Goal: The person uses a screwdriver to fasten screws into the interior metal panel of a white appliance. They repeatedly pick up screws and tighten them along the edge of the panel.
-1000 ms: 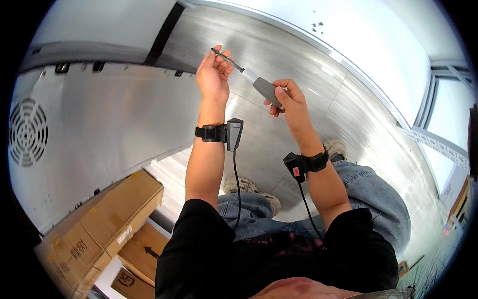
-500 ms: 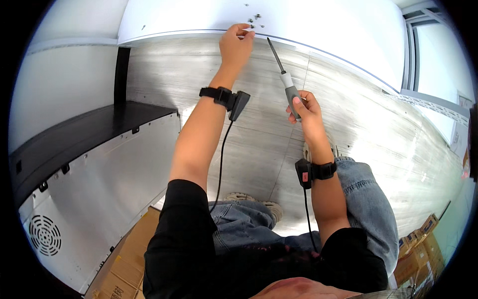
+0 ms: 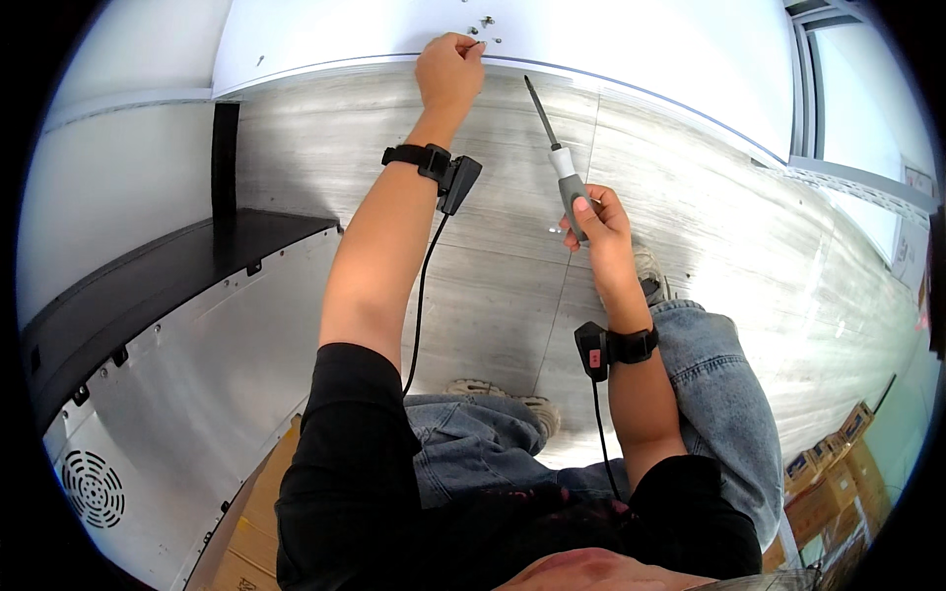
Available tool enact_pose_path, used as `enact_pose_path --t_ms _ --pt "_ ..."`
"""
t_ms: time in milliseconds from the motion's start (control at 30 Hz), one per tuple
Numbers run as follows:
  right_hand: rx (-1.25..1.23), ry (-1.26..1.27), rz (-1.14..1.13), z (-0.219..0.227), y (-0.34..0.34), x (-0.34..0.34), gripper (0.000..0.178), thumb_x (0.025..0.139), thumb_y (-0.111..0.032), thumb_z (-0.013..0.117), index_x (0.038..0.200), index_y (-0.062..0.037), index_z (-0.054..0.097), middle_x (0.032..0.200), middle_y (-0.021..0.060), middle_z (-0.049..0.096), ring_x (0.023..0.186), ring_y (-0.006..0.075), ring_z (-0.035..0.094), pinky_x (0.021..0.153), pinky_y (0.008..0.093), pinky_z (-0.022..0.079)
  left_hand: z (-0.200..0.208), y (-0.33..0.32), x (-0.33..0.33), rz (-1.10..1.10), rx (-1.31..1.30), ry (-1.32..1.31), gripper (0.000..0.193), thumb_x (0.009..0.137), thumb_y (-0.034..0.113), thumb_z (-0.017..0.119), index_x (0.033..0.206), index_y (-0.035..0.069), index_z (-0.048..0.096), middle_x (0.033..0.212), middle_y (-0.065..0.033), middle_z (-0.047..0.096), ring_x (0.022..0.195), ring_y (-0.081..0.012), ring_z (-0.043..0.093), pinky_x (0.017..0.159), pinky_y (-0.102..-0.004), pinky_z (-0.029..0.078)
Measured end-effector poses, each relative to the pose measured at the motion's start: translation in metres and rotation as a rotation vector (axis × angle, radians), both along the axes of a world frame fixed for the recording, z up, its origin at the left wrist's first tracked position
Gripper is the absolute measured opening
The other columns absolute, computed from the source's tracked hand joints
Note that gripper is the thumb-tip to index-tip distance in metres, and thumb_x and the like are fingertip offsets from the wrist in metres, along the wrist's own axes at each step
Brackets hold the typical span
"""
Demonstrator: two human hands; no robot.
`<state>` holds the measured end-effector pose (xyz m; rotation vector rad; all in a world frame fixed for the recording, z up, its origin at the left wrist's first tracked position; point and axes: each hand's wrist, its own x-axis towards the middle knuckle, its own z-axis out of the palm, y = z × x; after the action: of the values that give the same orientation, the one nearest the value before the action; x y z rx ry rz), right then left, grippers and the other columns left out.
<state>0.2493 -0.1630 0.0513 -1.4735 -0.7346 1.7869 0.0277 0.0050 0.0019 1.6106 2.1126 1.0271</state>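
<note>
While right hand (image 3: pixel 601 229) wraps screwdriver (image 3: pixel 562 161), left hand (image 3: pixel 450 81) pinches narrow beside small screws (image 3: pixel 487 21) at near edge of far white surface (image 3: pixel 641 49); can't tell if one's held. Risk: loose pinch or fingertip nudge could roll screws onto floor (image 3: pixel 503 295).

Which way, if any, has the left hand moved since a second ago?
Yes, forward: the left hand, earlier short of the white surface, now reaches over its near edge, beside small metal pieces.

White surface (image 3: pixel 641 54) with small screws (image 3: pixel 488 21) near its edge, one lone screw (image 3: pixel 260 61) well apart leftward.
</note>
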Motion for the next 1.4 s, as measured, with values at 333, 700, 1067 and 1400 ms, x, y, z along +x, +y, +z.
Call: enact_pose_path --t_ms 333,700,1067,1400 --pt "0.057 -0.001 0.293 0.004 -0.004 -0.049 0.026 0.092 -0.022 0.055 0.106 -0.0013 0.049 0.077 0.007 0.058 0.06 0.0118 0.054 0.055 0.0261 0.044 0.018 -0.111 -0.049 0.421 0.003 -1.274 0.01 0.087 0.007 0.058 0.094 0.001 0.057 0.08 -0.0067 0.06 0.069 -0.0149 0.058 0.063 -0.0251 0.048" --pt "0.079 0.143 1.067 0.013 -0.03 -0.154 0.023 0.089 -0.017 0.056 0.105 -0.0015 0.051 0.081 0.007 0.059 0.064 0.012 0.056 0.057 0.0267 0.045 0.07 -0.33 -0.127 0.869 0.529 -1.624 0.018 0.094 0.006 0.045 0.109 0.0 0.054 0.087 -0.0055 0.057 0.078 -0.0155 0.056 0.072 -0.0283 0.051" --pt "0.131 0.231 1.433 0.011 -0.096 -0.194 0.02 0.088 -0.016 0.058 0.102 -0.0028 0.054 0.087 0.0043 0.059 0.071 0.0103 0.055 0.059 0.0249 0.044 0.09 -0.447 -0.099 0.929 1.224 -1.876 0.013 0.092 0.013 0.053 0.1 0.003 0.055 0.092 -0.0086 0.057 0.087 -0.0231 0.056 0.082 -0.0363 0.049" --pt "0.225 0.152 1.489 0.019 -0.094 -0.198 0.018 0.087 -0.016 0.059 0.099 -0.0041 0.055 0.083 0.0015 0.058 0.069 0.0078 0.052 0.056 0.0224 0.041 0.071 -0.461 -0.082 0.865 1.403 -1.907 0.013 0.093 0.015 0.051 0.099 0.004 0.056 0.092 -0.0075 0.059 0.087 -0.0232 0.057 0.084 -0.037 0.048"
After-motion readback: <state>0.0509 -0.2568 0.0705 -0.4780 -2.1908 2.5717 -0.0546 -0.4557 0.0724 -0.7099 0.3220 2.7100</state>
